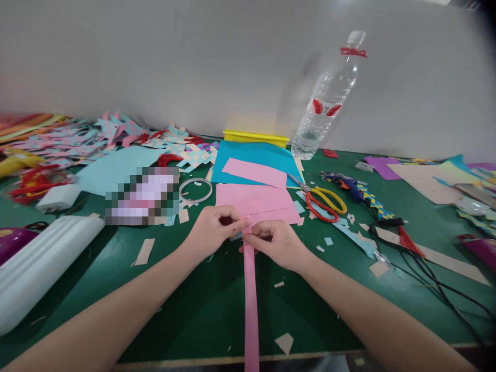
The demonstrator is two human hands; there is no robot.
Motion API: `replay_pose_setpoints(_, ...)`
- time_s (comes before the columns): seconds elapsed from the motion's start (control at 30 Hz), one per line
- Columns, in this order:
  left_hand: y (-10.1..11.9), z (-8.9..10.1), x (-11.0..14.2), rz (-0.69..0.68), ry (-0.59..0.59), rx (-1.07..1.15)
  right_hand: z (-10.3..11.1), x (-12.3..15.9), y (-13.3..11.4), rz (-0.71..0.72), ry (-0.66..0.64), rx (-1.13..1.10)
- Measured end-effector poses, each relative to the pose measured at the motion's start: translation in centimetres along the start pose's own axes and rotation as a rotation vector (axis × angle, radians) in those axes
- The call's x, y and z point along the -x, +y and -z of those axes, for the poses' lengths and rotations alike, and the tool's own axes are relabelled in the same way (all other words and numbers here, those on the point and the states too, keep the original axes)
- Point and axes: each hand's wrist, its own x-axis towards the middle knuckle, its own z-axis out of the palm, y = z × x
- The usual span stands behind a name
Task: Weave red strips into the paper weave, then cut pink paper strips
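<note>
Long flat pink paper strip (251, 305): partly hidden by your fingers (237, 226), near end cut off.
Pixelated pale rectangle (143, 194), left: blurred beyond your reading.
Clear plastic bottle (335, 85), far right: label lettering (326, 109) too small.

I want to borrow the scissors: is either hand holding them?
No, the scissors lie apart, beyond the right hand, while it and the left hand hold the pink strip.

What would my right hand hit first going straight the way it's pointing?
Beyond the pink strip it holds, your right hand would probably meet your left hand; depth is unclear.
</note>
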Motion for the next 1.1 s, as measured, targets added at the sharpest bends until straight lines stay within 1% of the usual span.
replay_pose_setpoints(0.2, -0.21, 0.13, 0.05, -0.005, 0.005, -0.024, -0.26, 0.14, -0.06, 0.057, 0.053, 0.05)
replay_pose_setpoints(0.33, -0.21, 0.13, 0.09, -0.017, 0.014, -0.041, -0.35, 0.18, 0.07, 0.054, 0.044, 0.063)
replay_pose_setpoints(0.53, 0.17, 0.09, 0.09, 0.023, 0.019, -0.002, -0.29, 0.06, 0.45, 0.048, 0.056, 0.099)
replay_pose_setpoints(0.73, 0.06, 0.17, -0.02, 0.029, 0.011, 0.02, -0.31, 0.04, 0.46, 0.051, 0.019, 0.088)
replay_pose_setpoints(0.83, -0.01, 0.12, -0.07, 0.042, 0.007, 0.023, -0.22, -0.03, 0.32, 0.025, 0.024, 0.104)
replay_pose_setpoints(0.9, -0.07, 0.05, -0.09, 0.048, 0.006, 0.022, -0.14, -0.16, 0.19, -0.02, 0.0, 0.054)
replay_pose_setpoints(1.0, -0.2, -0.05, -0.08, 0.066, -0.002, 0.034, -0.06, -0.41, 0.17, -0.075, -0.057, -0.102)
replay_pose_setpoints(1.1, -0.26, -0.11, -0.07, 0.077, -0.003, 0.052, -0.07, -0.59, 0.49, -0.06, -0.047, -0.16)
